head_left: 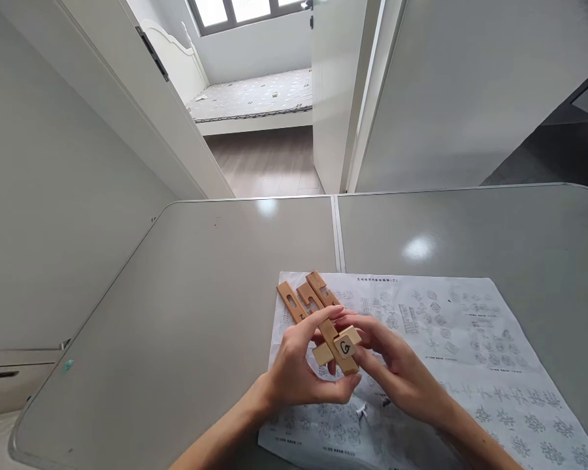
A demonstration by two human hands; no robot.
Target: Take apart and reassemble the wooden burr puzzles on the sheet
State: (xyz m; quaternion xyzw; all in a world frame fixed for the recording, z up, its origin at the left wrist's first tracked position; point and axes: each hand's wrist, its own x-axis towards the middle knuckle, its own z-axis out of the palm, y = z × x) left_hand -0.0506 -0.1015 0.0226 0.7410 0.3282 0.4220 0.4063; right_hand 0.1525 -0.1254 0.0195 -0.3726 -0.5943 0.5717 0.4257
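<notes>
Several interlocking wooden pieces are joined together, one marked with a letter like G, and are held above a printed sheet. My left hand grips this assembly from the left, its thumb at the near end and a finger along the far side. From the right, my right hand pinches it, with the fingertips partly hidden behind the wood. Just beyond my hands lie flat notched wooden strips: a slotted strip on the left, and two more, the farther strip beside a notched strip.
The large printed diagram sheet lies on the grey table, with small scraps near my hands. A metal seam divides the tabletop. Past its far edge are an open doorway and a bed.
</notes>
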